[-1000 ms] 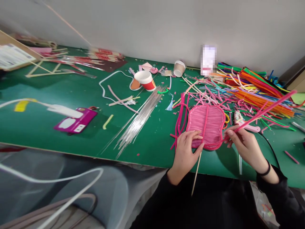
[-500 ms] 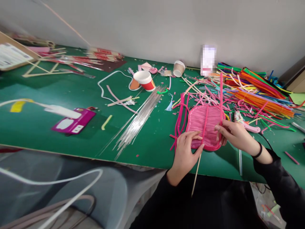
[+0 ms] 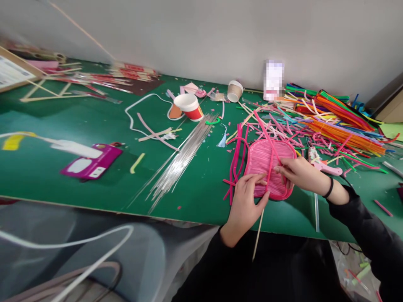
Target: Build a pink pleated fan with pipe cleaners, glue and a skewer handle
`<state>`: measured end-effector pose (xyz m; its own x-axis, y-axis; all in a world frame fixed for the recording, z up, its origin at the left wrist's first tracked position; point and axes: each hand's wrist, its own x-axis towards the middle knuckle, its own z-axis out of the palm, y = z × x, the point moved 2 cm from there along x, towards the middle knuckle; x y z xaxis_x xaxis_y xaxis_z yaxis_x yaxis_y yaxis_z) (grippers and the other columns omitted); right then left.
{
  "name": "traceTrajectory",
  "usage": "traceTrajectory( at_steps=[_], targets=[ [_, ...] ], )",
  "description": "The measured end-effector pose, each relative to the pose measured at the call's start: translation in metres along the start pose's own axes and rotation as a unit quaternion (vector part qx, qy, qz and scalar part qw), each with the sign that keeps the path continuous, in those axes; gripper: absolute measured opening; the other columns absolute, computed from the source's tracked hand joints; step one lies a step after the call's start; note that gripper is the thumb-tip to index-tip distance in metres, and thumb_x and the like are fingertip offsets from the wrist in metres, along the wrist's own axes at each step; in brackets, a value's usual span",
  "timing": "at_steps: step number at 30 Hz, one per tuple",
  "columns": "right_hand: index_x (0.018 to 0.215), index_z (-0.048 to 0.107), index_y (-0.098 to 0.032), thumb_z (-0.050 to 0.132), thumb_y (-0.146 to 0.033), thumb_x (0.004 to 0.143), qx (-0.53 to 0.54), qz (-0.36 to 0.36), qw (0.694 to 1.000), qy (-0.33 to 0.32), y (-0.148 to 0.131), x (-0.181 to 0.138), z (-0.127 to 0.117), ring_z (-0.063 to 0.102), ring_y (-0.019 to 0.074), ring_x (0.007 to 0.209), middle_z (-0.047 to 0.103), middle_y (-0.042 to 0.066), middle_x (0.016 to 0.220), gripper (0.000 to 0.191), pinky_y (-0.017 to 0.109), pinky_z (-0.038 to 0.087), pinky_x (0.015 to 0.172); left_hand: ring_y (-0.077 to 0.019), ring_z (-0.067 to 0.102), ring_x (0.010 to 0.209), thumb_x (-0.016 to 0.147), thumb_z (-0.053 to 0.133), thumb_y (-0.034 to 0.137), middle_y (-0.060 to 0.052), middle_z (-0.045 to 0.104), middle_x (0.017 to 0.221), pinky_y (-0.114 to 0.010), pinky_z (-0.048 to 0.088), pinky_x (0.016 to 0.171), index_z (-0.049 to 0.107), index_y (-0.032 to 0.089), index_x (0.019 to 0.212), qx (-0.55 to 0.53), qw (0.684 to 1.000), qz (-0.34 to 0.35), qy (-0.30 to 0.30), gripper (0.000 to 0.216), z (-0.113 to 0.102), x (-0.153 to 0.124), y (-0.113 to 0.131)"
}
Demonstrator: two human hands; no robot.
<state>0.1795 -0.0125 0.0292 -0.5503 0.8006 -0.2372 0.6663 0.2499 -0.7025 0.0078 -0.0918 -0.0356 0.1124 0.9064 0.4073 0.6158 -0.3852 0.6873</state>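
A pink rounded panel of pipe cleaners (image 3: pixel 256 155) has a darker rim and a strip down its middle. A thin wooden stick (image 3: pixel 258 235) juts from its lower edge toward my body. My left hand (image 3: pixel 245 205) pinches the panel's lower left edge at the foot of that strip. Between the closed fingertips of my right hand (image 3: pixel 300 174) is a bright pink pipe cleaner (image 3: pixel 266 132), slanting up and left across the panel's top. Loose pink pipe cleaners (image 3: pixel 235 165) lie just left of the panel.
Pink offcuts and colourful pipe cleaner bundles (image 3: pixel 343 109) cover the back right, near a pink-handled glue gun (image 3: pixel 327 168). Thin metal wires (image 3: pixel 179 163), a paper cup (image 3: pixel 189 107), a blue tassel (image 3: pixel 222 140) and a purple device (image 3: pixel 94 161) lie left. A grey chair (image 3: pixel 138 251) stands below.
My right hand has moved left over the panel, and the pipe cleaner it holds has swung from upright at the right edge to a leftward slant. The left hand keeps its grip.
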Motion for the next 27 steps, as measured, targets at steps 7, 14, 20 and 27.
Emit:
traceTrajectory(
  at_steps=[7, 14, 20, 27],
  targets=[
    [0.067, 0.036, -0.025, 0.044, -0.035, 0.1, 0.01, -0.006, 1.0, 0.013, 0.008, 0.0, 0.004, 0.065, 0.0156, 0.043, 0.063, -0.002, 0.05, 0.036, 0.024, 0.047, 0.044, -0.0272, 0.058, 0.113, 0.087, 0.066, 0.018, -0.007, 0.07, 0.103, -0.045, 0.047, 0.099, 0.053, 0.022, 0.127, 0.007, 1.0, 0.0, -0.004, 0.042, 0.0, 0.0, 0.0],
    [0.068, 0.04, -0.024, 0.046, -0.028, 0.099, -0.006, -0.022, 0.999, 0.027, 0.012, 0.0, 0.006, 0.062, 0.0135, 0.044, 0.061, -0.003, 0.05, 0.032, 0.022, 0.043, 0.045, -0.027, 0.057, 0.112, 0.087, 0.067, 0.016, -0.007, 0.07, 0.102, -0.044, 0.047, 0.099, 0.052, 0.021, 0.127, 0.01, 1.0, 0.002, -0.007, 0.043, 0.001, 0.0, 0.0],
    [0.061, 0.043, -0.02, 0.052, -0.027, 0.098, -0.138, -0.072, 0.986, 0.06, 0.006, -0.001, 0.001, 0.055, 0.0106, 0.053, 0.057, 0.0, 0.062, 0.039, 0.023, 0.038, 0.054, -0.0268, 0.057, 0.112, 0.087, 0.067, 0.017, -0.007, 0.07, 0.102, -0.044, 0.047, 0.099, 0.053, 0.021, 0.127, 0.013, 1.0, 0.005, -0.007, 0.042, 0.001, 0.0, -0.001],
    [0.067, 0.059, -0.017, 0.054, -0.029, 0.098, -0.187, -0.124, 0.973, 0.064, 0.01, 0.001, 0.0, 0.056, 0.0141, 0.064, 0.059, 0.003, 0.066, 0.034, 0.025, 0.04, 0.062, -0.0273, 0.057, 0.112, 0.087, 0.066, 0.018, -0.007, 0.07, 0.102, -0.044, 0.048, 0.098, 0.053, 0.022, 0.126, 0.013, 1.0, 0.004, -0.007, 0.041, 0.001, -0.001, -0.001]
  ],
)
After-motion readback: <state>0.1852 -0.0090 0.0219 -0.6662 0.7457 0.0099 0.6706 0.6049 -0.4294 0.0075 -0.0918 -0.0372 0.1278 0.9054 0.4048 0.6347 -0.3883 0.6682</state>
